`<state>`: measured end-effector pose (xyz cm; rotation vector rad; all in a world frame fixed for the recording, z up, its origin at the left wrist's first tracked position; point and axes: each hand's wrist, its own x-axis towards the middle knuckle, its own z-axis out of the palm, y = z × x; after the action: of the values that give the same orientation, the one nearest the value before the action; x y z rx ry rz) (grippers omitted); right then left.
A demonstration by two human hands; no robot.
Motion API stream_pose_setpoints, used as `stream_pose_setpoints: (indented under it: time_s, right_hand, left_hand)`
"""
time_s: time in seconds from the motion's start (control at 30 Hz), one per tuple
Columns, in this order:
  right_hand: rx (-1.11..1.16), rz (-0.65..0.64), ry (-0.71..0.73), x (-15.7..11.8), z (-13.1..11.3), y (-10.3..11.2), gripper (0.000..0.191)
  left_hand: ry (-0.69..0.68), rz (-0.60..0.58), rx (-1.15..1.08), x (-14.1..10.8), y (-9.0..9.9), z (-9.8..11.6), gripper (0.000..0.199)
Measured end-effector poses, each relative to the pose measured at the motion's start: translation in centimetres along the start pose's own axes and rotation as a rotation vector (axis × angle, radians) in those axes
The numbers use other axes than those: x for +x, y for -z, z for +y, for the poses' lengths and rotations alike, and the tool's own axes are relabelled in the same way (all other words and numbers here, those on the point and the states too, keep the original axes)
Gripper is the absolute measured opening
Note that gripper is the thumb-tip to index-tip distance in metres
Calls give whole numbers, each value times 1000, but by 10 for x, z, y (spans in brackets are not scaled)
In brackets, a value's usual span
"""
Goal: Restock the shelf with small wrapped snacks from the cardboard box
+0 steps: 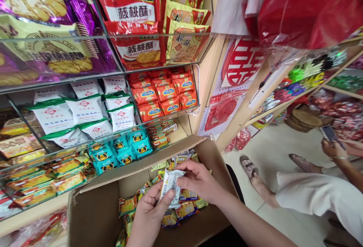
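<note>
Between my two hands is a small white snack packet point(170, 187) with a barcode and fine print on the side facing me. My left hand point(151, 211) pinches its lower left part, thumb on the front. My right hand point(197, 180) grips its upper right edge with bent fingers. Both are above an open cardboard box point(93, 209), which holds many loose snack packets point(185, 210) in yellow, blue and green wrappers. Part of that pile is hidden behind my hands and forearms.
Shelves with clear fronts hold red walnut shortbread bags point(138, 50), white-and-green bags point(85, 112), red packets point(163, 92) and teal packets point(124, 150). At the right, a person in light trousers point(314, 194) holds a phone point(330, 135). Red plastic bags point(306, 12) hang at the upper right.
</note>
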<state>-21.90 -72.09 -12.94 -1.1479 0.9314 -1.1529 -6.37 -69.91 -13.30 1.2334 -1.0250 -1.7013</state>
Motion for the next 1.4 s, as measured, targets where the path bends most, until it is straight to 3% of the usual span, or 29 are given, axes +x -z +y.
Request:
stream_pose_setpoints:
  time_s: [0.07, 0.13, 0.2, 0.27, 0.33, 0.43, 0.53, 0.6, 0.7, 0.77, 0.83, 0.9, 1.0, 1.07, 1.1, 1.2, 1.27, 1.4]
  right_hand:
    - [-35, 1, 80, -5, -7, 2, 19]
    - [-65, 0, 184, -9, -13, 4, 14]
    - [-55, -91, 282, -12, -17, 6, 17]
    - [-32, -206, 312, -16, -19, 10, 21]
    - [15, -252, 263, -19, -17, 15, 21]
    - [134, -169, 137, -23, -11, 20, 16]
    - [292, -117, 15, -24, -6, 17, 33]
    - [258, -104, -59, -24, -6, 12, 41]
    - [25, -53, -117, -23, -8, 3, 26]
    - [-112, -54, -88, -23, -12, -1, 26]
    - [-277, -80, -12, -21, -18, 0, 29]
    - [-475, -76, 100, -13, -28, 7, 27]
    - [-808, 38, 257, 15, -45, 26, 25]
    - [-1104, 64, 258, 43, -53, 39, 25]
    - [-1244, 43, 225, 58, -55, 44, 24]
    - [-1471, -57, 88, 104, -51, 54, 23]
    - [-1506, -103, 14, 133, -41, 56, 20]
    - [-1545, -208, -98, 182, -17, 58, 17]
  left_hand:
    - [18, 39, -98, -3, -3, 6, 33]
    - [142, 23, -294, -6, -5, 14, 41]
    - [305, -9, -452, -9, -6, 23, 45]
    - [338, 10, -453, -13, -7, 31, 39]
    - [203, 71, -361, -15, -7, 36, 40]
    - [-67, 167, -228, -16, -7, 37, 44]
    - [-248, 220, -166, -12, -5, 34, 43]
    - [-254, 201, -167, -9, -3, 31, 42]
    - [-173, 175, -163, -7, 0, 26, 42]
    - [-156, 176, -134, -7, 2, 24, 40]
    - [-194, 190, -32, -8, 7, 26, 38]
    - [-320, 232, 171, -6, 19, 35, 35]
    - [-615, 343, 728, 6, 53, 59, 29]
    - [-693, 345, 1164, 19, 81, 75, 31]
    - [-653, 349, 1280, 25, 94, 82, 34]
    - [-296, 393, 1451, 40, 118, 92, 41]
    - [-124, 421, 1508, 42, 119, 92, 42]
    - [-52, 460, 1615, 39, 108, 91, 43]
